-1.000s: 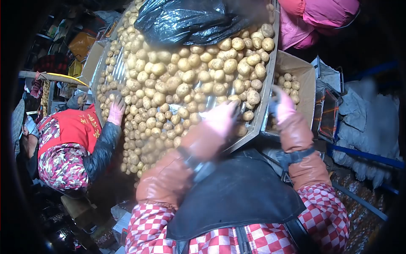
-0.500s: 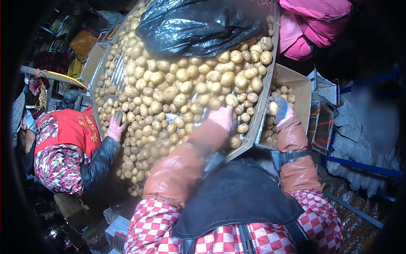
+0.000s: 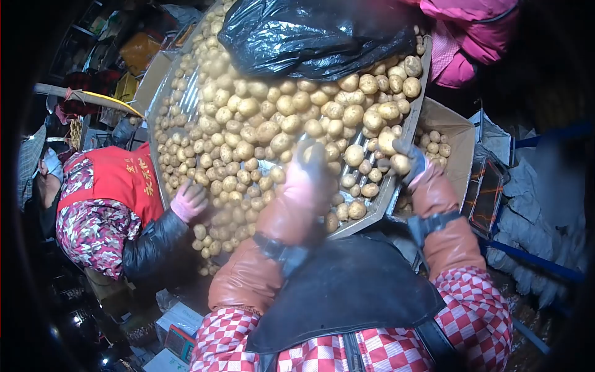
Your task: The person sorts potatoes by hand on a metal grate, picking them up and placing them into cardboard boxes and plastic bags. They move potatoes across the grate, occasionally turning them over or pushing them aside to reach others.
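My right hand (image 3: 416, 162), in a grey-and-pink glove, is at the right rim of the sorting table with its fingers round a potato (image 3: 400, 165). Another potato (image 3: 387, 142) sits right at its fingertips. Over the middle of the potato pile (image 3: 248, 133), my left hand (image 3: 305, 170) in a pink glove with grey fingers is smeared by motion. Potatoes lie close about its fingers, and I cannot tell whether it grips one. Just right of the rim stands a cardboard-lined box (image 3: 457, 137) with potatoes in it, partly hidden behind my right hand and forearm.
A black plastic bag (image 3: 316, 37) covers the far part of the pile. At the left, a co-worker in a red vest (image 3: 127, 177) has a pink-gloved hand (image 3: 189, 201) at the table's edge. Someone in a pink jacket (image 3: 474, 31) stands at the far right. Pale sacks (image 3: 527, 217) lie beyond the box.
My right hand has come from over the box to the table's rim, with a potato in it. My left hand has moved farther up the pile. The co-worker's hand has drawn back slightly from the potatoes.
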Demonstrator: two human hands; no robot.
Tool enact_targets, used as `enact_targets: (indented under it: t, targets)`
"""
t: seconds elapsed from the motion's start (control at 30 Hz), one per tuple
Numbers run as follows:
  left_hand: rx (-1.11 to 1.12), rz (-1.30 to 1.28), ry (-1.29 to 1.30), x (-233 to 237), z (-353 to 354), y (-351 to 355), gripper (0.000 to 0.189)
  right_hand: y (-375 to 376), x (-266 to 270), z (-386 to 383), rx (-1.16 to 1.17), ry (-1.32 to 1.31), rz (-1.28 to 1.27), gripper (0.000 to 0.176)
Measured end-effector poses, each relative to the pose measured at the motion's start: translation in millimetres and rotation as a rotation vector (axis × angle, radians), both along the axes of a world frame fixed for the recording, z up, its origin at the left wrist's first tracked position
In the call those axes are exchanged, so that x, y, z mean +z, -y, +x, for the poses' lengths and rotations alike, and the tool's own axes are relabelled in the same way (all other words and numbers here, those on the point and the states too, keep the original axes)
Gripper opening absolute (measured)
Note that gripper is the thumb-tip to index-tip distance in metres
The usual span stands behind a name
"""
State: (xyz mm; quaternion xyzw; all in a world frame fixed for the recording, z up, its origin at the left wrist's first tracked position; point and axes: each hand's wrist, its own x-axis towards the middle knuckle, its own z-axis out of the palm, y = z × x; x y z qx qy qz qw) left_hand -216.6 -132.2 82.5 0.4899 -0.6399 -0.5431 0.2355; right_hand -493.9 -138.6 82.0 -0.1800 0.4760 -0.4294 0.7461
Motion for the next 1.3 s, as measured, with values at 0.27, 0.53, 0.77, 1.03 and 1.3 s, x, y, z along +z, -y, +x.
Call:
enact_targets:
  t: [0.27, 0.53, 0.77, 1.03, 1.3]
  targets:
    - [-0.242, -0.548, 0.501, 44, -75, 29, 0.05, -67, -6, 30, -0.45, 0.61, -0.01, 0.067]
    - [-0.192, -0.851, 0.88, 0, -107, 100, 0.073, -114, -24, -60, -0.859, 0.708, -0.083, 0.077]
    - [0.242, -0.834, 0.532, 31, -56, 50, 0.046, -129, -24, -46, -0.538, 0.342, -0.078, 0.088]
    - [-0.095, -0.702, 0.68, 49, -70, 63, 0.044, -46, -11, 43, -0.396, 0.454, 0.231, 0.036]
    - [-0.153, -0.742, 1.004, -15, -120, 126, 0.043, -76, -13, 30, -0.402, 0.588, 0.216, 0.043]
